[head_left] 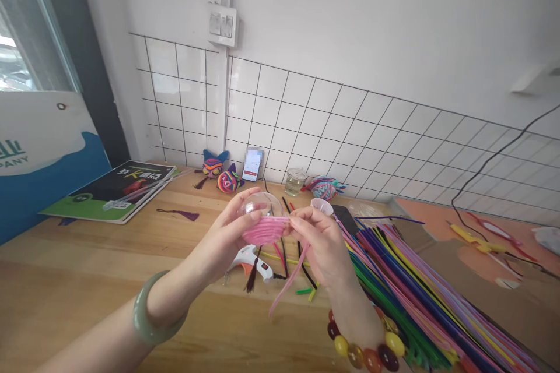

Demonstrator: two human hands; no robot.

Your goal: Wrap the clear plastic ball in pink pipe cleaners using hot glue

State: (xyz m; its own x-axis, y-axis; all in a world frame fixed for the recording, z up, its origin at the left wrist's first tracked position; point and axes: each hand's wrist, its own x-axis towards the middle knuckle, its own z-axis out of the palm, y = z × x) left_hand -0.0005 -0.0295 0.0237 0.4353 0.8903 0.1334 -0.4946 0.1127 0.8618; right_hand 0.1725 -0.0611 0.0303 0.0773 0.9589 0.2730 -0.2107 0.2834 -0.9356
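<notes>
Hands: two, left (227,233) and right (321,245)
Clear domes: one (261,205)
Glue guns: one (252,259)
Woven heads: two, (213,164) and (229,180)
Glass jars: one (295,181)
Phones: one (252,164)
Bracelets: two, (151,317) and (365,349)

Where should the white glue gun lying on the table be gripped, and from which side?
Probably grip the glue gun by its white handle body, coming from above and the near side. It lies flat on the table, below the left hand.
</notes>
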